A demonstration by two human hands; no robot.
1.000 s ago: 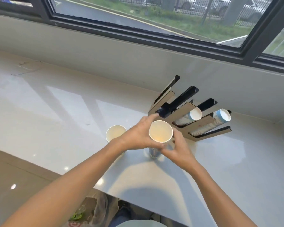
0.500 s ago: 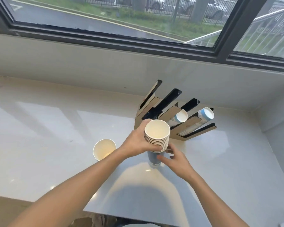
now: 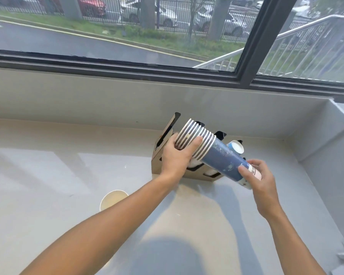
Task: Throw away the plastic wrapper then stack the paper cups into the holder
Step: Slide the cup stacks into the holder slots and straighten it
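A stack of blue paper cups [image 3: 220, 155] with white rims lies tilted in the air, rims up to the left, base down to the right. My left hand [image 3: 177, 155] grips the rim end. My right hand [image 3: 260, 175] holds the base end. Right behind the stack stands the wood-and-black cup holder [image 3: 163, 143] on the white counter [image 3: 48, 175], with a white-rimmed cup [image 3: 235, 146] lying in one slot. A single paper cup [image 3: 112, 198] stands upright on the counter, partly behind my left forearm. No plastic wrapper is in view.
A grey sill wall [image 3: 87, 100] runs behind the holder under the window [image 3: 127, 32]. A grey side wall [image 3: 330, 151] closes the counter on the right.
The cup stack has been lifted off the counter and tipped from upright to slanting, rims to the left, up in front of the holder. My right hand has taken hold of its base.
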